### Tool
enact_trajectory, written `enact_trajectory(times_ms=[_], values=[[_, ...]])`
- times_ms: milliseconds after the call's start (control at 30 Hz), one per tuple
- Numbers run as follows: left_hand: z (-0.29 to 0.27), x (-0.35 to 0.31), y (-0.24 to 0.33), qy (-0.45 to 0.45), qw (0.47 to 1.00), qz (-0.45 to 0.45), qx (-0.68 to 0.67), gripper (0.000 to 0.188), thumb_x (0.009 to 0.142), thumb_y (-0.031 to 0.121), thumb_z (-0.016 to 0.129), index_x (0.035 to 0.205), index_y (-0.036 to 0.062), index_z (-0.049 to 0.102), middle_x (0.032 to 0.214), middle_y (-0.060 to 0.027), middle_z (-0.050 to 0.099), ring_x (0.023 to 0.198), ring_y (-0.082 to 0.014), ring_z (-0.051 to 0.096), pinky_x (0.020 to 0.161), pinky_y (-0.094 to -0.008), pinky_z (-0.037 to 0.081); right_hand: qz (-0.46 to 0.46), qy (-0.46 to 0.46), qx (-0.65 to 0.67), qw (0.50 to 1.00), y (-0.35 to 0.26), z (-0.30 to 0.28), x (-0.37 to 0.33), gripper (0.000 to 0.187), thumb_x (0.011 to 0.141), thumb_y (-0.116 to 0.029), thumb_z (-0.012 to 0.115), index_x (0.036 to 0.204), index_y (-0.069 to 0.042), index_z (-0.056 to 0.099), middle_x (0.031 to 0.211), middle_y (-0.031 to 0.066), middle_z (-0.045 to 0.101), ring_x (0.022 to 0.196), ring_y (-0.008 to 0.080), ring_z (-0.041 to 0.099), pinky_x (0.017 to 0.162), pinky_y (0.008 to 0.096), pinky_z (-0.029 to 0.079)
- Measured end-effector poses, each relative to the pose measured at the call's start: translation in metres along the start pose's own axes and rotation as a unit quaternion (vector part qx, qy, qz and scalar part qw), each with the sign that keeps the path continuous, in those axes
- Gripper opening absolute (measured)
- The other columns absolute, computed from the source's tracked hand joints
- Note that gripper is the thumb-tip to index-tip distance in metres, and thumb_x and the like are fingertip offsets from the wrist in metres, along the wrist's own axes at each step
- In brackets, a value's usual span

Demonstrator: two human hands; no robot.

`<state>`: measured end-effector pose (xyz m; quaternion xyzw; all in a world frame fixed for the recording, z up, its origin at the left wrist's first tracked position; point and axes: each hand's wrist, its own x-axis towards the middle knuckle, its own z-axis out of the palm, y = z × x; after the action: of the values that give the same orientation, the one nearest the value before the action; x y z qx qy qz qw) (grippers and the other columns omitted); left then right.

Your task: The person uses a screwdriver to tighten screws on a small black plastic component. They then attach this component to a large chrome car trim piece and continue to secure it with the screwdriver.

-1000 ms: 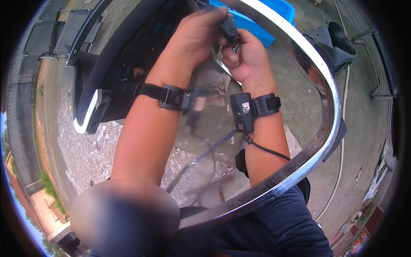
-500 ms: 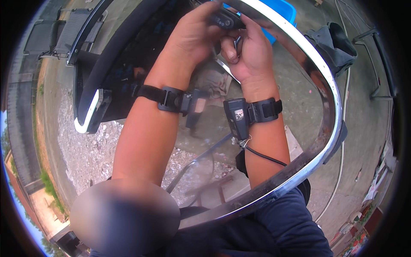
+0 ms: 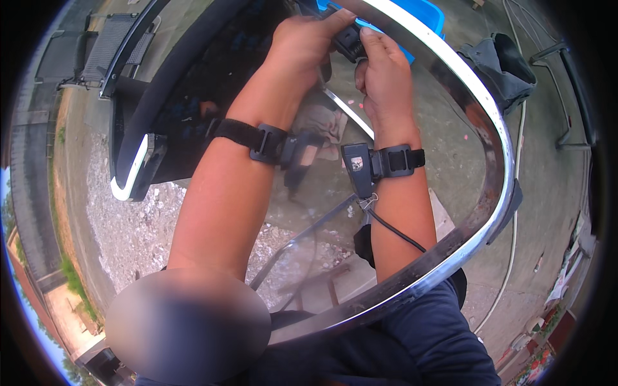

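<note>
Pinching a small black blocky piece (image 3: 348,43) at twelve o'clock, the left hand (image 3: 300,44) and right hand (image 3: 386,74) share it, thumbs pressing; it is not yet released, and whether it joins the curved silvery metal rim (image 3: 477,85) toward two o'clock is unclear.

Head view: wide fisheye, worn on the head, facing down; left hand (image 3: 298,46) and right hand (image 3: 389,80) near, ground (image 3: 547,212) farther below.
</note>
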<state>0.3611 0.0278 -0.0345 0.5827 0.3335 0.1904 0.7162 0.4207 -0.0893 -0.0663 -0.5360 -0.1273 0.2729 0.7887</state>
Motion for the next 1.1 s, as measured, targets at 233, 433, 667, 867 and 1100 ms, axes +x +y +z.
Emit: enact_trajectory(times_ms=[233, 433, 667, 867, 1100], values=[[-0.006, -0.012, -0.001, -0.115, 0.978, 0.028, -0.170, 0.033, 0.087, 0.025, 0.072, 0.103, -0.0031, 0.066, 0.091, -0.0099, 0.067, 0.077, -0.0206, 0.062, 0.070, -0.0338, 0.050, 0.258, -0.091, 0.296, 0.915, 0.003, -0.004, 0.004, 0.022, 0.099, -0.026, 0.053, 0.098, -0.005, 0.060, 0.082, 0.0072, 0.065, 0.045, 0.0100, 0.044, 0.041, 0.0229, 0.029], [-0.017, -0.012, -0.007, -0.131, 0.974, 0.030, -0.181, 0.033, 0.087, 0.019, 0.073, 0.106, -0.0066, 0.065, 0.096, -0.0128, 0.067, 0.081, -0.0208, 0.063, 0.075, -0.0328, 0.050, 0.107, -0.041, 0.094, 0.989, -0.008, 0.007, -0.013, 0.030, 0.099, -0.031, 0.056, 0.102, -0.002, 0.063, 0.084, 0.0097, 0.068, 0.055, 0.0092, 0.053, 0.044, 0.0234, 0.034], [-0.013, -0.020, 0.009, -0.063, 0.994, -0.022, -0.082, 0.027, 0.089, 0.026, 0.075, 0.101, 0.0035, 0.069, 0.095, -0.0052, 0.071, 0.084, -0.0149, 0.066, 0.084, -0.0328, 0.051, -0.304, -0.081, -0.303, 0.899, 0.005, -0.010, 0.007, 0.043, 0.098, -0.033, 0.063, 0.123, 0.002, 0.060, 0.069, 0.0004, 0.061, 0.051, 0.0051, 0.050, 0.047, 0.0213, 0.039], [-0.019, -0.020, 0.008, -0.047, 0.993, -0.010, -0.106, 0.032, 0.085, 0.031, 0.079, 0.098, 0.0035, 0.069, 0.088, -0.0054, 0.070, 0.081, -0.0147, 0.066, 0.086, -0.0346, 0.050, -0.190, -0.079, -0.228, 0.952, 0.001, -0.005, -0.006, 0.042, 0.099, -0.030, 0.062, 0.130, -0.003, 0.058, 0.067, -0.0015, 0.057, 0.052, 0.0031, 0.050, 0.048, 0.0209, 0.038], [-0.008, -0.022, 0.014, -0.043, 0.990, -0.050, -0.128, 0.021, 0.091, 0.021, 0.072, 0.103, 0.0045, 0.066, 0.090, -0.0063, 0.071, 0.077, -0.0166, 0.067, 0.076, -0.0280, 0.052, -0.374, -0.038, -0.338, 0.863, 0.001, 0.001, 0.000, 0.033, 0.096, -0.031, 0.059, 0.113, -0.002, 0.061, 0.076, 0.0096, 0.066, 0.064, 0.0210, 0.062, 0.059, 0.0330, 0.047]])
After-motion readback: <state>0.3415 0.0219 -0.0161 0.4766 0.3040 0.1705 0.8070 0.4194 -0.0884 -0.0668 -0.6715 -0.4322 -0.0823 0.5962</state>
